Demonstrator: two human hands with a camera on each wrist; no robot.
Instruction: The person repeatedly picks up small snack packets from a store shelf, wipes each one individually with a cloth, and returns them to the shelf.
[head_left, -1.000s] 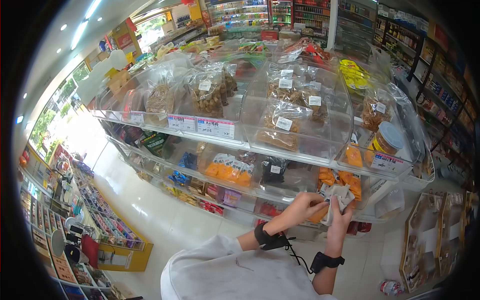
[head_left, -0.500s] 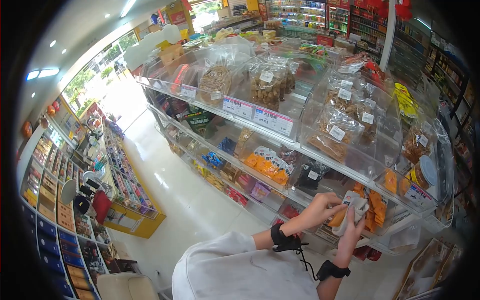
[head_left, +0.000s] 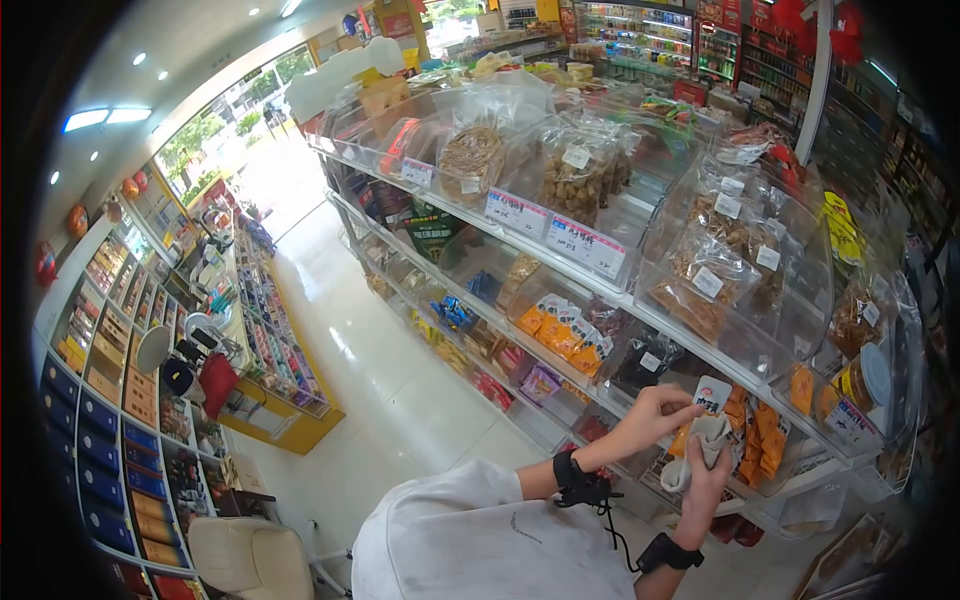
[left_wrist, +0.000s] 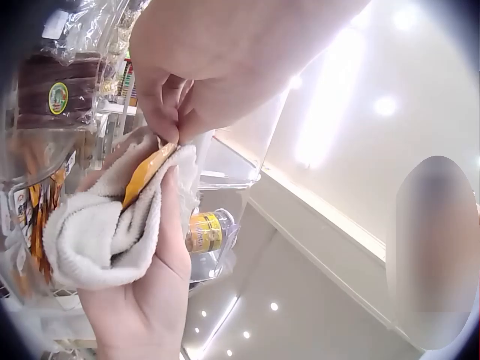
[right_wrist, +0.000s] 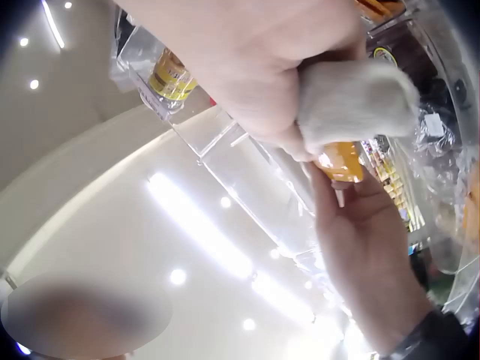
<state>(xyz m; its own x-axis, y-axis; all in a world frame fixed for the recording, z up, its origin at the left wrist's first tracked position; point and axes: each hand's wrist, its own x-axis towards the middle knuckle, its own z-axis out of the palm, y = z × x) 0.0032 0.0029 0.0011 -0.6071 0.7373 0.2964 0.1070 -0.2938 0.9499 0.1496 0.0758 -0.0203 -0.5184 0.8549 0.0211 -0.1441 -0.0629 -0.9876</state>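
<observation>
My right hand (head_left: 703, 485) grips a folded white cloth (head_left: 712, 432), wrapped around part of a small orange and white snack packet (head_left: 711, 394). Thumb and fingertips of my left hand (head_left: 650, 418) pinch the packet's edge. In the left wrist view the packet's orange side (left_wrist: 147, 178) pokes out between folds of the cloth (left_wrist: 90, 232), with the left hand (left_wrist: 217, 67) above and the right hand (left_wrist: 154, 300) below. From the right wrist, the cloth (right_wrist: 356, 101) hides most of the packet, leaving an orange piece (right_wrist: 341, 160) beside the left fingertips.
A tiered display shelf with clear plastic bins stands in front, holding orange packets (head_left: 762, 440) right behind the hands, a black bag (head_left: 650, 358) and bagged dried goods (head_left: 705, 285). A lidded jar (head_left: 862, 380) sits at the right. A yellow-edged counter (head_left: 310, 425) and a cream chair (head_left: 245, 555) are at left.
The head view has swung left, so shelf and hands appear farther right. The packet's white printed face now shows above the cloth. Both hands keep their hold.
</observation>
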